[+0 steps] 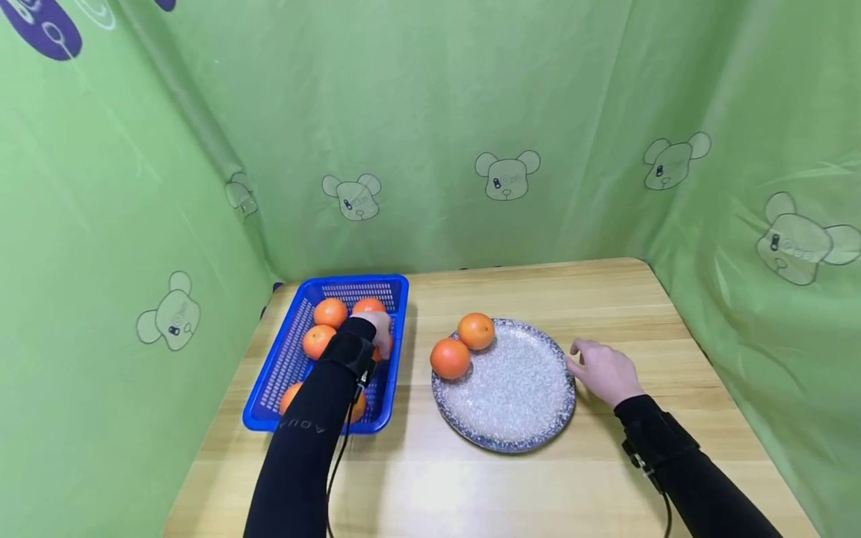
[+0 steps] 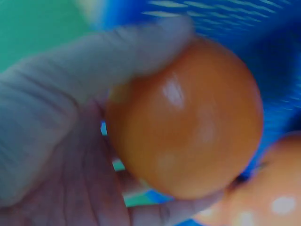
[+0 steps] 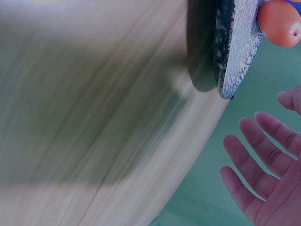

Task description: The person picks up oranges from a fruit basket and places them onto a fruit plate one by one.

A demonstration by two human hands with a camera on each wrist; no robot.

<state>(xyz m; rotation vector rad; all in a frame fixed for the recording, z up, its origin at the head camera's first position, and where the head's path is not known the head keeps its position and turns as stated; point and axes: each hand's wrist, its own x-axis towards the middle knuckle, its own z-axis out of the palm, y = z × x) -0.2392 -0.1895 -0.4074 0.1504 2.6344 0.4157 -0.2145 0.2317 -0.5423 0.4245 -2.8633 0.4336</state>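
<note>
My left hand (image 1: pixel 379 329) is inside the blue plastic basket (image 1: pixel 392 396), gripping an orange (image 2: pixel 188 117) between thumb and fingers. Several other oranges lie around it, among them one (image 1: pixel 330 312) at the back and one (image 1: pixel 318 341) near the middle; my forearm partly hides those in front. On the speckled round plate (image 1: pixel 518 388), two oranges rest side by side at the left rim, one nearer (image 1: pixel 450 359) and one farther back (image 1: pixel 476 331). My right hand (image 1: pixel 605 370) is beside the plate's right rim, fingers relaxed and holding nothing; whether it touches the rim I cannot tell.
The wooden table (image 1: pixel 444 486) carries the basket on its left side and the plate right of centre. Green curtains (image 1: pixel 430 224) with bear-head prints enclose the back and both sides. A cable (image 1: pixel 334 471) hangs from each wrist strap.
</note>
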